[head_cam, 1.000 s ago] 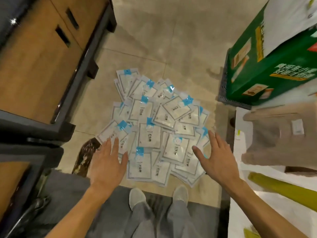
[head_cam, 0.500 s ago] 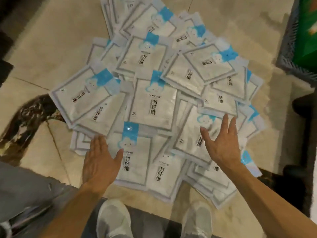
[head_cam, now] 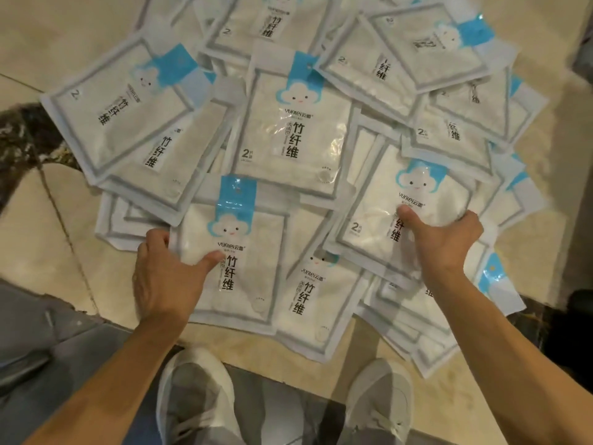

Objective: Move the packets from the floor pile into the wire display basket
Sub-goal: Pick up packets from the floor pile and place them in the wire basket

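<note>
Half a second earlier both hands hovered flat and spread above the near edge of the pile; at this moment each had closed on a packet. The left hand (head_cam: 163, 277) gripped the near-left packet (head_cam: 237, 261), thumb pressed on its printed face beside the black characters and fingers curled around its left edge. The right hand (head_cam: 446, 242) gripped the near-right packet (head_cam: 407, 213), thumb on the front and fingers wrapped over its right side. The camera had also dropped closer to the floor. Judged from this, the pickup step had begun with one packet per hand, and no packet had yet left the floor; a lift was the next step, and neighbouring packets lying over the gripped ones could slide. The pile of packets (head_cam: 298, 130) lay on the beige tiled floor (head_cam: 41, 220) directly ahead of the person's grey shoes (head_cam: 195, 393), many layers overlapping at mixed angles. Each packet was a flat, glossy, white pouch with a grey border, a blue header tab with a hang hole, a cloud-face logo and black vertical lettering. The wire display basket was not identifiable in this view.
</note>
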